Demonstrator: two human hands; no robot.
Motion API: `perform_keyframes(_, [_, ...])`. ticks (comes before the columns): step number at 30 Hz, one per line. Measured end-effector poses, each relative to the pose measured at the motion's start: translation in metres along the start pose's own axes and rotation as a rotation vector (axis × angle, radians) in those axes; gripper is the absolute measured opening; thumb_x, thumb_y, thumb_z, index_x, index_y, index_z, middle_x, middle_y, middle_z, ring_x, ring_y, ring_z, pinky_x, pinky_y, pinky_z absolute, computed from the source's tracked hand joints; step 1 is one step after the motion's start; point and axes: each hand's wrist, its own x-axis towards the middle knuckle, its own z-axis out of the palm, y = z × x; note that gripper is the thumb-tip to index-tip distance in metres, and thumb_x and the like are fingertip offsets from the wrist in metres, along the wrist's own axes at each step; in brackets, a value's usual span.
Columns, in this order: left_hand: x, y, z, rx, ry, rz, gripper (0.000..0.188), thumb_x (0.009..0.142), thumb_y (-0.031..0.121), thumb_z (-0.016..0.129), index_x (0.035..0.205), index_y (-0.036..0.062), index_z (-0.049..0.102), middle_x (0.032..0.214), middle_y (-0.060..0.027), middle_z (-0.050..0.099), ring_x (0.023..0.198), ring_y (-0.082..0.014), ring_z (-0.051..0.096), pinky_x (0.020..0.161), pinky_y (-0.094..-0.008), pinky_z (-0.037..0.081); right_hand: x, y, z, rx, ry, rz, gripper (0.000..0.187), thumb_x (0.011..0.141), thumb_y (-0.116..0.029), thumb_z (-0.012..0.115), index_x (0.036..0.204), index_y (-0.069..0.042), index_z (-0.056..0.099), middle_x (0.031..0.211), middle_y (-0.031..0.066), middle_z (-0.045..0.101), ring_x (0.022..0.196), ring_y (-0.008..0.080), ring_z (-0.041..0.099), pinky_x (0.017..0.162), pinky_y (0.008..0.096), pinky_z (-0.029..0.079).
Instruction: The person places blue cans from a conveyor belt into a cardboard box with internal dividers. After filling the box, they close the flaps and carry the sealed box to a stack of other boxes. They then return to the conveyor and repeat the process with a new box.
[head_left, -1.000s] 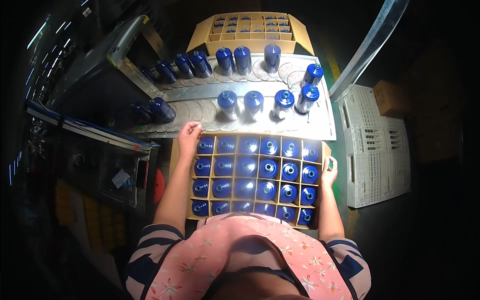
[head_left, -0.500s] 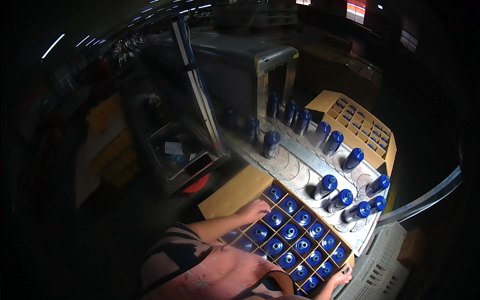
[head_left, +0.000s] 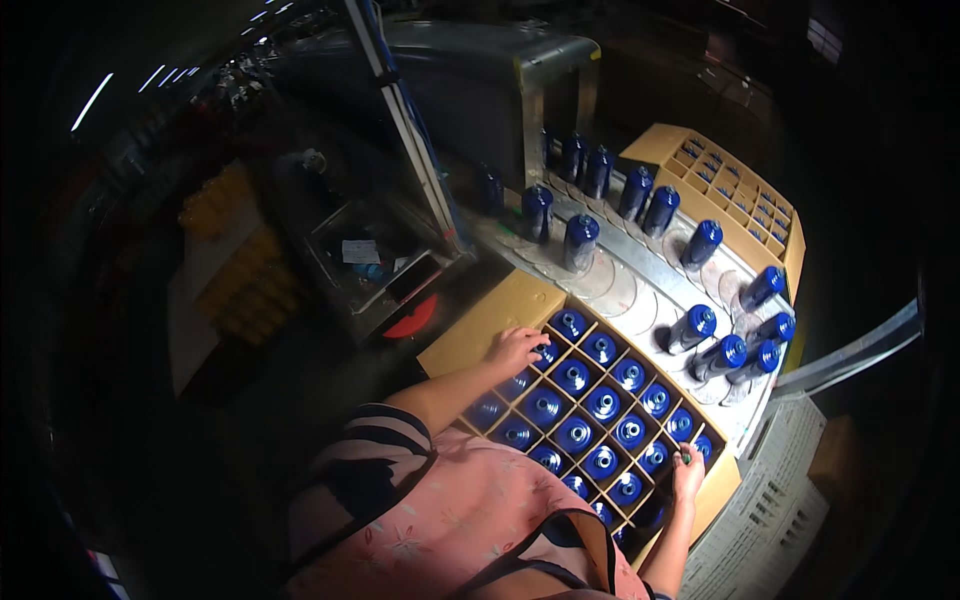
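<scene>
A cardboard box point(head_left: 478, 335) with a grid divider holds several blue-capped bottles point(head_left: 590, 405) standing in its cells. My left hand point(head_left: 516, 350) rests on the box's left rim, fingers spread over the nearest cell. My right hand point(head_left: 688, 472) grips the box's right rim near its lower corner. Behind the box, more blue bottles point(head_left: 692, 327) stand on a metal conveyor point(head_left: 620, 290) with round pads.
An empty divided cardboard box point(head_left: 730, 190) sits beyond the conveyor. A metal machine housing point(head_left: 480, 95) and a slanted pole point(head_left: 400, 110) rise at the back. A white plastic crate point(head_left: 770, 510) lies at the right. A tray with papers point(head_left: 370, 260) is at the left.
The view has swung left and tilted, so the box and conveyor now lie diagonally at the right. Both hands remain on the box's edges.
</scene>
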Motion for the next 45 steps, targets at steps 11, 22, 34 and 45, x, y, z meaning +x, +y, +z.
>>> perform_keyframes(11, [0.076,0.025,-0.144,-0.639,-0.111,-0.099,0.034,0.081,-0.006,0.063,0.115,0.0001,0.065,0.119,-0.0094,0.064,0.108,-0.0143,0.06,0.094,-0.0265,0.046,0.003,-0.009,0.002,0.416,0.178,0.285,0.015,0.087,-0.008,0.066,0.102,-0.009,0.067,0.076,-0.0007,0.06,0.066,0.0085,0.054,0.062,0.0244,0.046])
perform_keyframes(22, [0.261,0.155,-0.032,-0.907,-0.171,0.133,0.031,0.083,-0.005,0.065,0.113,-0.0015,0.065,0.105,-0.0039,0.067,0.093,-0.0076,0.061,0.083,-0.0212,0.048,0.001,0.008,0.018,0.271,0.232,0.257,0.016,0.083,-0.009,0.065,0.098,-0.006,0.067,0.087,0.0084,0.066,0.083,0.0196,0.064,0.08,0.0308,0.05])
perform_keyframes(34, [0.298,0.205,0.139,-0.359,-0.307,0.213,0.033,0.077,0.016,0.073,0.109,0.008,0.071,0.091,-0.0106,0.073,0.081,-0.0142,0.069,0.073,-0.0273,0.052,-0.013,-0.02,0.025,0.3,0.153,0.427,0.034,0.074,-0.01,0.075,0.107,-0.008,0.066,0.093,0.0134,0.068,0.085,0.0235,0.065,0.08,0.0323,0.051])
perform_keyframes(45, [0.256,0.134,0.093,-0.506,-0.139,0.223,0.041,0.085,0.007,0.068,0.125,0.0068,0.061,0.124,-0.0098,0.061,0.115,-0.0176,0.058,0.1,-0.0295,0.043,-0.024,-0.018,0.023,0.216,0.179,0.341,0.032,0.073,-0.007,0.074,0.103,-0.007,0.065,0.097,0.0133,0.067,0.09,0.0296,0.065,0.081,0.0354,0.051])
